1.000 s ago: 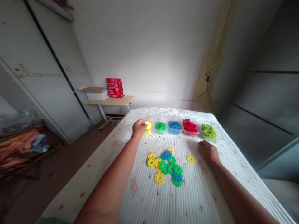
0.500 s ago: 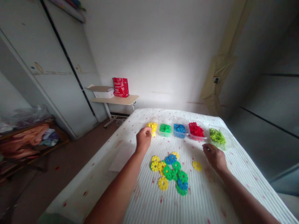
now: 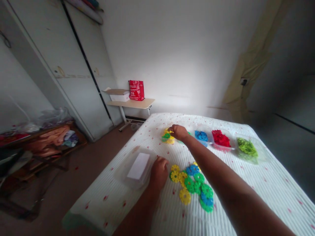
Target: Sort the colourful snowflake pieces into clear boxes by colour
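Observation:
My right hand (image 3: 178,131) reaches over the clear tub of yellow notched discs (image 3: 170,141), its fingertips slightly apart above the tub. A green disc (image 3: 166,135) shows among the yellow ones there. Partly behind the right wrist is the tub of green discs (image 3: 189,133). My left hand (image 3: 159,168) hovers low, left of the loose pile, with fingers bent but apart and nothing visible in them. In that pile are yellow discs (image 3: 184,196), green discs (image 3: 207,190) and blue discs (image 3: 192,169), some overlapping. The right forearm crosses above the pile's right side.
To the right stand tubs of blue discs (image 3: 201,135), red pieces (image 3: 220,139) and light green pieces (image 3: 246,148). A clear container (image 3: 118,172) with a white panel (image 3: 139,166) lies at the left. Behind is a side table (image 3: 137,103) bearing a red bag (image 3: 136,90).
My left hand has drawn back from the yellow tub toward the pile. My right hand has swung left to that tub. The lone yellow disc is gone from its spot, and the view has shifted left.

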A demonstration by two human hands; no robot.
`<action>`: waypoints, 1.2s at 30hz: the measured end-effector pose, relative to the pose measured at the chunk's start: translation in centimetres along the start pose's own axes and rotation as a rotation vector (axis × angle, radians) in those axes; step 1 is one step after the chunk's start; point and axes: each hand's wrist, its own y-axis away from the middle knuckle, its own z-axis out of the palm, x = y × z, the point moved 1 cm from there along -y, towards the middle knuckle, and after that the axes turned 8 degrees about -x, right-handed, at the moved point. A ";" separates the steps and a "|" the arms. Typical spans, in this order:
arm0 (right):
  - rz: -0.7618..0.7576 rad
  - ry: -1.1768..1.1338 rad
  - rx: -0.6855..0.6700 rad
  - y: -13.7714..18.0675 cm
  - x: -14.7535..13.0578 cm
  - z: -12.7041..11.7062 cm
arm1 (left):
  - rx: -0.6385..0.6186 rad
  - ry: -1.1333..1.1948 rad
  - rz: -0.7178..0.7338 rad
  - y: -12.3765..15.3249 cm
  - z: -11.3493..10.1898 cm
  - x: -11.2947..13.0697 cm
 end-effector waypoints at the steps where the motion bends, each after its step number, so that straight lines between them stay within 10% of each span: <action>1: -0.005 0.012 -0.026 -0.9 -0.3 0.3 | -0.003 -0.001 0.002 0.0 0.1 0.0; 36: -0.100 -0.045 -0.334 -5.7 -1.6 1.1 | 0.046 0.020 0.041 0.0 0.8 -0.6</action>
